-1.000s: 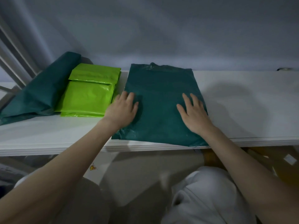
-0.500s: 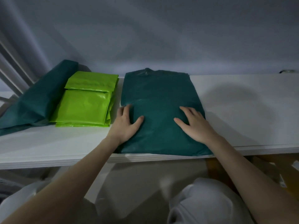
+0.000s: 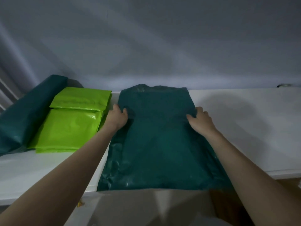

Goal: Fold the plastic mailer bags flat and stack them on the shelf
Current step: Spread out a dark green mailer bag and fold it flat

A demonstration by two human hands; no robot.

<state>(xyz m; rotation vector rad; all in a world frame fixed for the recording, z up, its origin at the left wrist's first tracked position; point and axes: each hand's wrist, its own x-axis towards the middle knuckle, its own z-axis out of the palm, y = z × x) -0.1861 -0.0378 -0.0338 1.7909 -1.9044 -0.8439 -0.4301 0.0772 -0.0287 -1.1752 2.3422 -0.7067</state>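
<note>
1. A plain grey wall (image 3: pixel 162 46) rises behind everything.
2. A small dark object (image 3: pixel 284 85), too small to identify, sits far right against the wall.
3. A small yellow scrap (image 3: pixel 80 204) lies low, below left.

My left hand (image 3: pixel 117 117) and my right hand (image 3: pixel 200 121) are both bare, with no gloves, rings or watch on them that I can see. My forearms are bare too, all the way down to the bottom edge of the view, so no sleeve or cuff shows on either one. The light is dim, and the fingertips are too small and blurred to tell anything about the nails.
</note>
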